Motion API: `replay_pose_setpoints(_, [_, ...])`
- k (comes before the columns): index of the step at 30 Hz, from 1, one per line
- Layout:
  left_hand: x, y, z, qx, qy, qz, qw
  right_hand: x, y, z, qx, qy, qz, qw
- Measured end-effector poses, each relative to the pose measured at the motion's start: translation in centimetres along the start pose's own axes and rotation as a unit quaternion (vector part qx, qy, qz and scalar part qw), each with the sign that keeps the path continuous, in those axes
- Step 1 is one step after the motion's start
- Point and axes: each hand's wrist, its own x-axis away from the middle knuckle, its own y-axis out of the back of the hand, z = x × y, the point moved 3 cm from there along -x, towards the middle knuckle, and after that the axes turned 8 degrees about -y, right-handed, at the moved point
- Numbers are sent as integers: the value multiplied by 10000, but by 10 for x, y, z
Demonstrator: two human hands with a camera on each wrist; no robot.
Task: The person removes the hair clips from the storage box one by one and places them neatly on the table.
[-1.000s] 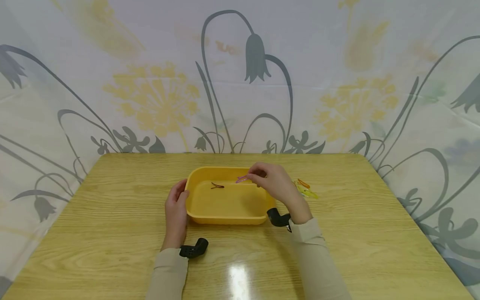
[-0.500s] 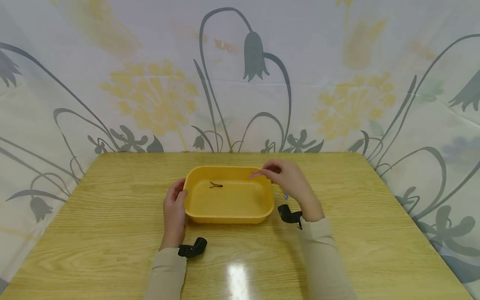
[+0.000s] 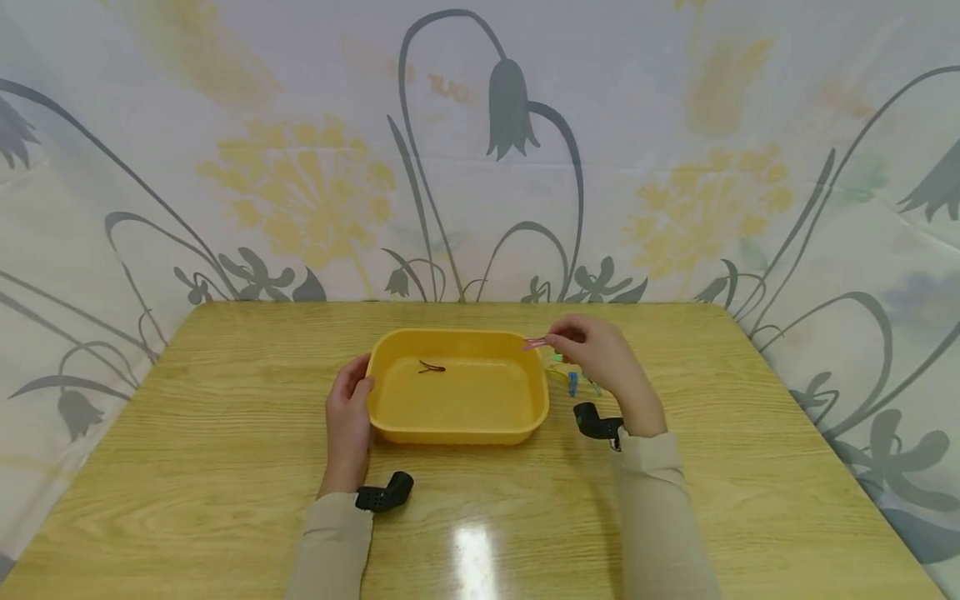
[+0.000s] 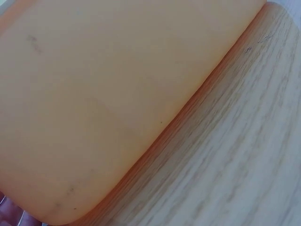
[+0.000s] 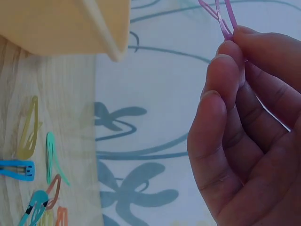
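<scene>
A pink-purple snap hair clip (image 3: pixel 534 342) is pinched between the thumb and index finger of my right hand (image 3: pixel 600 354), just over the right rim of a yellow plastic tray (image 3: pixel 461 436). Its prongs stand spread apart in the right wrist view. My left hand (image 3: pixel 349 408) grips the tray's left end, thumb at the rim and fingers along the outer wall. Inside the tray lies a dark brown hair clip (image 3: pixel 432 367). In the left wrist view, the tray's side wall (image 4: pixel 103 94) covers most of the picture.
Right of the tray, several loose clips lie on the wooden table (image 3: pixel 225 400): a yellow clip (image 5: pixel 29 134), a green clip (image 5: pixel 49 157), a blue clip (image 5: pixel 18 170) and a teal clip (image 5: pixel 37 206) among them. A flower-patterned cloth (image 3: pixel 480 167) hangs behind the table.
My right hand has moved right from over the tray to its right rim, still pinching the pink-purple clip. The loose clips beside the tray show differently past it. My left hand keeps its grip.
</scene>
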Motion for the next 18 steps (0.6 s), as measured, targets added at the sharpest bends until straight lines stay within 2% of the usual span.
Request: replay_pose_setpoints(18, [0,0,1,95,3,-9,10000,1,12,-25,-67,-366,-99,9993])
